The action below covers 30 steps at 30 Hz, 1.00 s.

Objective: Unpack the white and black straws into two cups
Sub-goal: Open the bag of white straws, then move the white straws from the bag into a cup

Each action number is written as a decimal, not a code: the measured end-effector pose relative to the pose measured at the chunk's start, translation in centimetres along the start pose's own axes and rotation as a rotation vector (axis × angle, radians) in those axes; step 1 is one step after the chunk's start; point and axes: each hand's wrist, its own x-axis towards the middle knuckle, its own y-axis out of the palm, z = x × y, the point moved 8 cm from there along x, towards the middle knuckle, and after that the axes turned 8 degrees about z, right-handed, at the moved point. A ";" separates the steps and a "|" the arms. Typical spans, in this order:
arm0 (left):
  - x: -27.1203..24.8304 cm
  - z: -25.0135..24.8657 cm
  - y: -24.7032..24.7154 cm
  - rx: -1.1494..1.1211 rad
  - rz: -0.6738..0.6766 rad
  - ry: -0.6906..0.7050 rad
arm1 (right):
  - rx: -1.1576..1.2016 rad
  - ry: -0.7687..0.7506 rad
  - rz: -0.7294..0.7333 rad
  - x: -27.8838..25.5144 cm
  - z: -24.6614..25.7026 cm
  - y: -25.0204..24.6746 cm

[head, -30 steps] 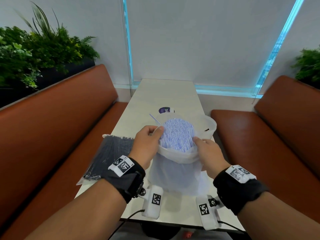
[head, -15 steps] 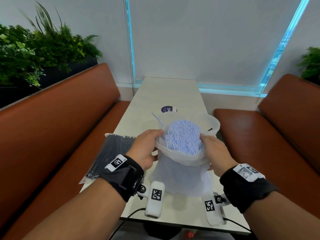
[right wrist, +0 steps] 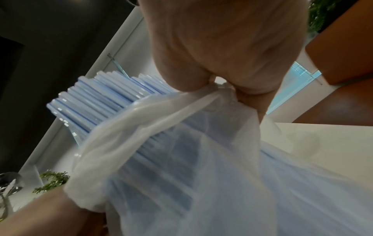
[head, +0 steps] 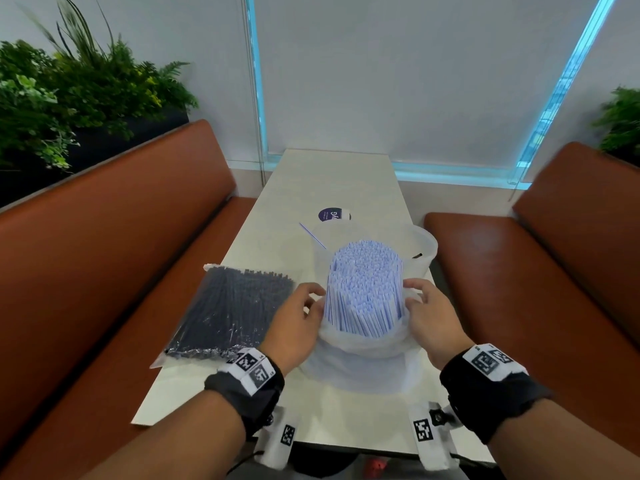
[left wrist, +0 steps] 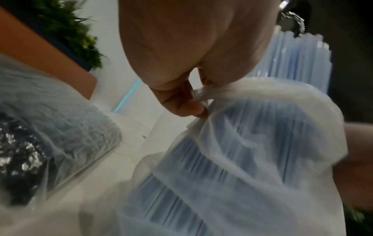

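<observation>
Since a second ago, both hands have pushed the bag's rolled rim lower, so far more of the white straws (head: 365, 289) stands bare above it. Under everything runs the pale table (head: 332, 178), with brown benches on either side. Left of the left fingers lies the sealed bag of black straws (head: 232, 310), flat on the table and well apart from the right hand. Between the two sets of fingers stands the clear bag (head: 360, 362), its rim bunched around the upright bundle of white straws. Beyond the fingertips, behind the bundle, sit two clear cups: the left cup (head: 320, 244) holds a single straw, and the right cup (head: 424, 251) has a small dark thing inside that is too small to tell. The left hand (head: 298, 323) pinches the rolled plastic rim between thumb and curled fingers (left wrist: 181, 107). The right hand (head: 429, 317) grips the opposite side of the rim the same way, with the plastic gathered in its curled fingers.
</observation>
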 end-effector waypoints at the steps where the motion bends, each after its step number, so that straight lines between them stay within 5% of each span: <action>1: 0.0 -0.1 -0.1 -0.104 0.016 0.008 | -0.007 0.000 0.003 0.1 0.0 -0.1; 3: 0.1 -0.1 0.0 -0.235 0.106 0.024 | 0.005 0.011 0.000 0.1 -0.3 -0.1; 7: -0.5 0.8 1.5 0.033 0.343 -0.027 | -0.055 0.022 0.000 -0.1 -1.3 0.1; 11: -0.8 1.5 1.6 -0.080 0.392 -0.069 | -0.215 0.208 -0.001 -0.7 -2.6 -0.5; 15: -0.7 0.6 2.1 0.023 0.404 0.019 | 0.060 0.415 0.191 -1.8 -3.0 1.4; 17: -0.6 0.1 1.8 0.020 0.324 0.029 | 0.123 0.338 0.145 -1.9 -1.6 1.3; 21: -1.1 1.0 2.5 -0.151 0.250 -0.183 | 0.047 0.035 0.039 -1.1 3.3 0.2; 25: -3.7 1.8 5.2 0.125 0.535 -0.334 | -0.252 -0.095 0.101 0.1 6.2 1.5; 30: -6.2 4.1 3.8 0.405 0.777 -0.560 | -0.628 -0.001 0.259 1.1 2.1 6.3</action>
